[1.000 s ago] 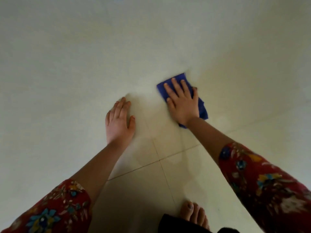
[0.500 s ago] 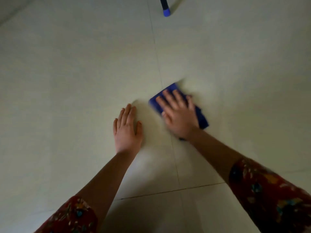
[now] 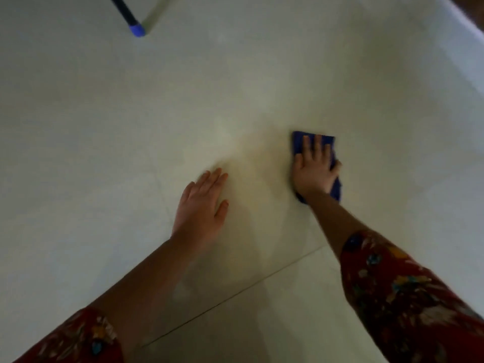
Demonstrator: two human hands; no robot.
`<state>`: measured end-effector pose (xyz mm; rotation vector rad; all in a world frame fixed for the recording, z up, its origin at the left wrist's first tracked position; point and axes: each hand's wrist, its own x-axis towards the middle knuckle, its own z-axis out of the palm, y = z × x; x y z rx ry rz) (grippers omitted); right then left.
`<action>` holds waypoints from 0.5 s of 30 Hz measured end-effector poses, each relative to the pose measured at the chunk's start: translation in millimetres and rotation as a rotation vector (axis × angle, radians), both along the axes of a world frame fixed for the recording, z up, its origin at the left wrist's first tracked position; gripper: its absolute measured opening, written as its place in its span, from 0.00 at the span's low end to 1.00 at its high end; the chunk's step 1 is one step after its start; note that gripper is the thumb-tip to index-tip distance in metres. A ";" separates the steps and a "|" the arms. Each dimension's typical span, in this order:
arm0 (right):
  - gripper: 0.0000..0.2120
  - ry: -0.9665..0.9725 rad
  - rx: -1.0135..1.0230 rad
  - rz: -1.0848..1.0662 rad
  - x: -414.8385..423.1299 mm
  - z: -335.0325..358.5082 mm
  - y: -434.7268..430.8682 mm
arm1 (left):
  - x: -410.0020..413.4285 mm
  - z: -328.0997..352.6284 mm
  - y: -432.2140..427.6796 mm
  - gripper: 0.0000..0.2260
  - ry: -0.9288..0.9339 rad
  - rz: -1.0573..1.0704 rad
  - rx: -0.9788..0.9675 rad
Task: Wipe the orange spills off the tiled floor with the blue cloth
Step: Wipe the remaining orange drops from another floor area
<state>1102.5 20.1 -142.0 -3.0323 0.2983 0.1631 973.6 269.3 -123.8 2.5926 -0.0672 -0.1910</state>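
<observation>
Dim, pale tiled floor (image 3: pixel 104 127). Blue cloth (image 3: pixel 297 142) pinned flat beneath right hand (image 3: pixel 313 174), fingers (image 3: pixel 318 145) straight and spread; swept rightward, away from left hand (image 3: pixel 201 205) (flat, fingers together, bracing). Faint yellowish haze between, so probably more passes needed.

The right hand (image 3: pixel 313 170) has slid the cloth (image 3: pixel 298 142) to the right across the floor (image 3: pixel 104 113). A second ago it was just beside the left hand (image 3: pixel 201 205); now the two are well apart, with a faintly yellowish patch of tile between them. Its fingers, which slanted to the left, now point straight ahead. The left hand's fingers now lean to the right. The view has also swung. The foot at the near edge is gone, the blue-tipped pole (image 3: pixel 125 14) has come further in at the far left, and a dark strip (image 3: pixel 471 11) shows in the far right corner.
</observation>
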 end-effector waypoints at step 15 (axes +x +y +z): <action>0.31 0.061 0.095 0.141 -206.9 3.1 -1.7 | -94.7 6.4 68.4 0.30 0.086 -0.738 0.357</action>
